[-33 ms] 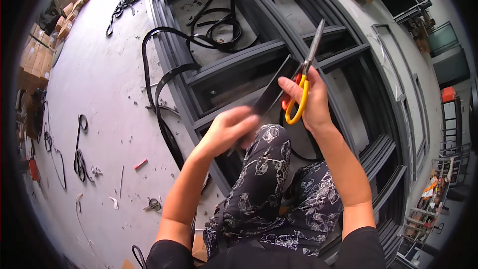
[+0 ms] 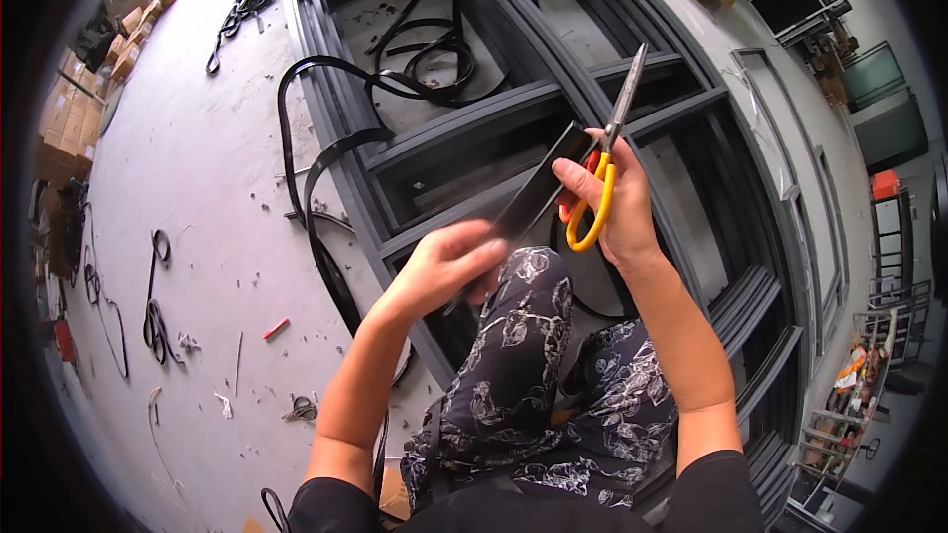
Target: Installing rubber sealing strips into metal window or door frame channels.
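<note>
My right hand is closed around scissors with one yellow and one red handle loop. Their steel blades point up and away, looking closed together. The same hand pinches the upper end of a black strip, with the thumb lying on it. Lower down, my left hand closes on this strip above my knee; its fingertips are smeared by motion. The strip slants from the right hand down to the left, and part of it is hidden behind the left hand.
Under and beyond my hands lies a stack of dark grey metal frames. Long black strips loop over it. On the floor to the left are black coils, a red tool and scraps. Cardboard boxes stand far left.
My left hand has shifted slightly down and left along the strip. The strip's upper end and the scissors sit slightly lower in view.
</note>
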Demonstrator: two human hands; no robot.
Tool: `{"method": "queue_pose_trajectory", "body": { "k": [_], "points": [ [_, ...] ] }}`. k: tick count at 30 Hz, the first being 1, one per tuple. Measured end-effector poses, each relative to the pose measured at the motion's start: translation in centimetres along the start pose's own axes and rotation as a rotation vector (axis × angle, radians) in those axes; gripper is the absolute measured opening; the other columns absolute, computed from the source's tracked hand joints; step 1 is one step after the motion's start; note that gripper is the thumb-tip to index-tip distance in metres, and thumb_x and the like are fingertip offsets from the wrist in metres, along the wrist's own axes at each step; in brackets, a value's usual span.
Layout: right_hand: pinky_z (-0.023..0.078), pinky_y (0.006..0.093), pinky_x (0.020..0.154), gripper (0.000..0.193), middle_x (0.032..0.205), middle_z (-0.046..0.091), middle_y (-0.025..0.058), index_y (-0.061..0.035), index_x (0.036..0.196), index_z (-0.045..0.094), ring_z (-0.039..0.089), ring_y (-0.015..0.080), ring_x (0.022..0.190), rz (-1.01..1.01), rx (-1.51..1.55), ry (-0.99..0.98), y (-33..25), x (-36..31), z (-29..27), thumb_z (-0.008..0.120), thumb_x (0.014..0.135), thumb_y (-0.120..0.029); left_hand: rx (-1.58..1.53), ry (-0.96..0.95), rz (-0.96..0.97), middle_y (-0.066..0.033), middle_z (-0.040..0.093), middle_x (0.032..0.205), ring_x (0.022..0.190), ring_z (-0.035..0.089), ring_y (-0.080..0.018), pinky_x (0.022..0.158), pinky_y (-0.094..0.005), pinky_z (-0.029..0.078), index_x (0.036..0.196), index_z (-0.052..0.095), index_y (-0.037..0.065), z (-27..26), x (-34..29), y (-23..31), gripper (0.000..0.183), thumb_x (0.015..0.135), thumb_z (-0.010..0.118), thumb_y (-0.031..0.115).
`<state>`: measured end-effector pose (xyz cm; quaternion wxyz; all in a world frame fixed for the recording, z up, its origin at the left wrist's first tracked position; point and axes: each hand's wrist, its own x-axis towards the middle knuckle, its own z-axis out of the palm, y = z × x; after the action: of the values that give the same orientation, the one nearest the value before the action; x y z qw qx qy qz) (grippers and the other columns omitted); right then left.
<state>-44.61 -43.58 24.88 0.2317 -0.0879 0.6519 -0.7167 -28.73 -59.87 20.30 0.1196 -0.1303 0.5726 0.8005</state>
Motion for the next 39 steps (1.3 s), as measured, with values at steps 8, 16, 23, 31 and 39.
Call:
{"method": "queue_pose_trajectory", "body": {
  "k": [8, 16, 23, 31, 39],
  "points": [
    [0.048, 0.0203, 0.054, 0.035, 0.082, 0.061, -0.0010, -0.0043, 0.118, 0.056, 0.059, 0.0061, 0.061, 0.081, -0.095, -0.194, -2.7, -7.7, -2.4, 0.076, 0.089, -0.007, -0.155, -0.198, -0.042, -0.0064, 0.070, 0.087, 0.071, 0.067, -0.0123, 0.065, -0.0260, 0.055, 0.117, 0.057, 0.001, 6.0, -2.2, 3.7, 0.033, 0.107, 0.054, 0.032],
    [0.045, 0.0189, 0.067, 0.039, 0.086, 0.056, -0.0016, -0.0049, 0.129, 0.056, 0.053, 0.0049, 0.075, 0.145, -0.090, -0.200, -5.5, -15.0, -10.1, 0.073, 0.094, -0.007, 0.104, -0.237, -0.067, 0.0002, 0.064, 0.076, 0.059, 0.055, -0.0047, 0.054, -0.0205, 0.044, 0.127, 0.060, 0.005, 10.6, -2.2, 4.8, 0.029, 0.107, 0.055, 0.025],
    [0.051, 0.0173, 0.075, 0.037, 0.100, 0.056, 0.0013, -0.0081, 0.139, 0.052, 0.058, 0.0046, 0.082, 0.683, 0.187, -0.187, -4.3, -21.0, -15.5, 0.057, 0.102, -0.005, 0.087, -0.358, 0.030, -0.0054, 0.068, 0.096, 0.080, 0.061, -0.0086, 0.074, -0.0244, 0.052, 0.122, 0.057, -0.001, 13.2, -1.6, 4.9, 0.030, 0.106, 0.057, 0.024],
    [0.049, 0.0211, 0.083, 0.056, 0.108, 0.058, 0.0026, -0.0063, 0.141, 0.050, 0.054, 0.0063, 0.092, 0.372, -0.211, -0.294, -4.3, -23.5, -15.5, 0.076, 0.093, -0.017, 0.338, -0.240, 0.070, 0.0014, 0.060, 0.073, 0.064, 0.053, -0.0050, 0.059, -0.0235, 0.046, 0.115, 0.064, 0.002, 16.0, -0.7, 5.1, 0.031, 0.104, 0.061, 0.031],
    [0.048, 0.0237, 0.077, 0.058, 0.096, 0.059, 0.0019, -0.0020, 0.135, 0.056, 0.054, 0.0087, 0.084, 0.304, -0.319, -0.221, -4.4, -22.8, -13.6, 0.082, 0.088, -0.025, 0.408, -0.338, -0.012, 0.0031, 0.060, 0.070, 0.058, 0.050, -0.0025, 0.052, -0.0208, 0.041, 0.114, 0.064, 0.002, 14.8, -0.3, 5.8, 0.030, 0.105, 0.061, 0.029]
  ]
}}
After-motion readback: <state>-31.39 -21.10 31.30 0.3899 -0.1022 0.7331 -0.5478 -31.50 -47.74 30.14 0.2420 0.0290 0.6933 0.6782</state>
